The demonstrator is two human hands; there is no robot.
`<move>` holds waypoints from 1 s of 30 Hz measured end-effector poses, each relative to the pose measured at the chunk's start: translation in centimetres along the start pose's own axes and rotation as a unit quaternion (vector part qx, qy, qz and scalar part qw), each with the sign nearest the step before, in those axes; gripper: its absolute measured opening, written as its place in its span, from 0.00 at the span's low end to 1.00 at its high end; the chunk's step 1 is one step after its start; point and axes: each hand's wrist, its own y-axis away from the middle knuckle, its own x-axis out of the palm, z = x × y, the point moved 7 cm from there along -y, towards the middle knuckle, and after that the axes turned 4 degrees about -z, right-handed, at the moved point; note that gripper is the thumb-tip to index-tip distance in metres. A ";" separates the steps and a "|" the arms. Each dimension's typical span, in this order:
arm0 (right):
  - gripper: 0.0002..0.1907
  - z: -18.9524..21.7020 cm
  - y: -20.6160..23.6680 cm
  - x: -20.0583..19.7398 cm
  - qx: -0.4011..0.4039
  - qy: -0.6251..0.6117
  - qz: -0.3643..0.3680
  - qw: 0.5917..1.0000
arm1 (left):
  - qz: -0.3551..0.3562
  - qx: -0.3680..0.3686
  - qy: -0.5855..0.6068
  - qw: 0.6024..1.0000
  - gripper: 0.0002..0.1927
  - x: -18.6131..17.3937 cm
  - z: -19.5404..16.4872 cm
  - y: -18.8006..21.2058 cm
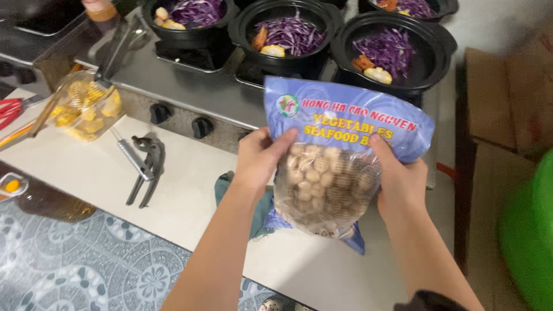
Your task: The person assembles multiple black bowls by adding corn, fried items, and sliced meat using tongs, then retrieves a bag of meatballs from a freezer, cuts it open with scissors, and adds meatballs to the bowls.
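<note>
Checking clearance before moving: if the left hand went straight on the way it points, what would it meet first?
The left hand points up and right, fingers already on the bag. Straight on, it meets that bag first; beyond lies the stove edge and black pots, though depth is unclear.

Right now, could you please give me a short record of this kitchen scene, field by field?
Left hand: left hand grips the left side of the bag of round balls.
Right hand: right hand grips the bag's right side.
Bag: blue and clear plastic, held upright above the counter.
Stove: three black pots with shredded purple cabbage.
Counter items: metal pot gripper, clear tub of corn pieces, green cloth under the bag.
</note>
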 end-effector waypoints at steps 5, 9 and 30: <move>0.13 0.4 -1.2 -0.9 -0.014 0.008 0.001 1.000 | -0.048 0.028 0.077 0.995 0.14 -0.7 1.5 -0.7; 0.12 0.2 -1.9 -2.2 0.003 0.019 -0.012 1.000 | -0.141 -0.004 0.092 0.986 0.18 -0.4 2.4 -0.5; 0.24 1.5 19.4 12.8 -0.494 0.347 0.080 0.793 | -0.214 0.035 -0.128 0.968 0.15 -13.9 -2.2 10.3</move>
